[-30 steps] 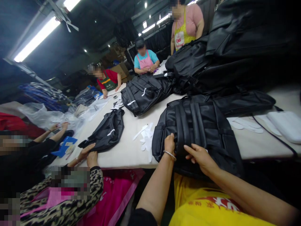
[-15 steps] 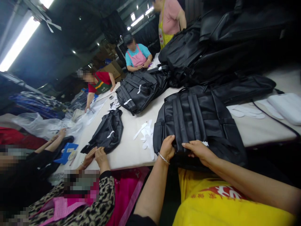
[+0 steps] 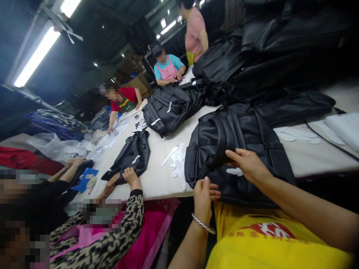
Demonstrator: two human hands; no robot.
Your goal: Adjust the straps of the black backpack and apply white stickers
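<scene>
- Black backpack [image 3: 241,149] lies flat at the near edge of the table [image 3: 157,179], straight before the person
- Right hand [image 3: 248,164] pinches up a fold of its shoulder straps, fingers closed on the fabric
- Left hand [image 3: 204,198], at seven o'clock of the right, grips the backpack's bottom edge
- White paper cutouts [image 3: 175,160] lie at nine o'clock of the backpack

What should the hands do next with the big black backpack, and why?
Probably press the white sticker flat with the left hand. The right hand is lifting the straps of the black backpack, baring the sticker, and the left hand sits at the near edge, close by.
</scene>
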